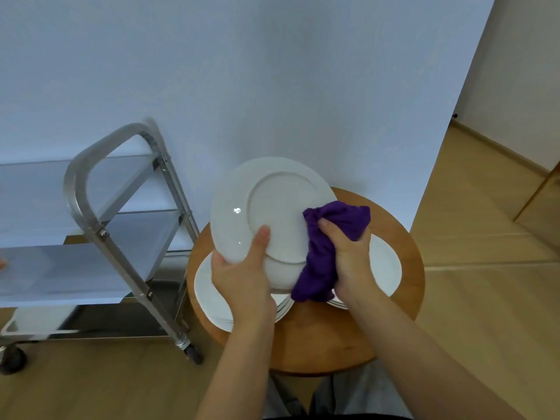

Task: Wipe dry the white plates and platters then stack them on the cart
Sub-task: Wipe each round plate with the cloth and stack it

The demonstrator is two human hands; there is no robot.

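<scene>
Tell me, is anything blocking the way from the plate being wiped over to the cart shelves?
Nothing visible does. The plate is held above the round table; the cart stands to its left with only open air between.

— What colours do you have in front of you?
— Your plate (pixel 266 207) is plain white, no pattern; the stacked plates (pixel 212 291) under it are white too. Your cloth (pixel 330 237) is deep purple.
— And around you?
— Your round table (pixel 406 259) is honey-brown wood, the cart (pixel 91 189) silver-grey metal, the wall (pixel 242 71) pale bluish white, the floor (pixel 485 298) light tan wood.
</scene>
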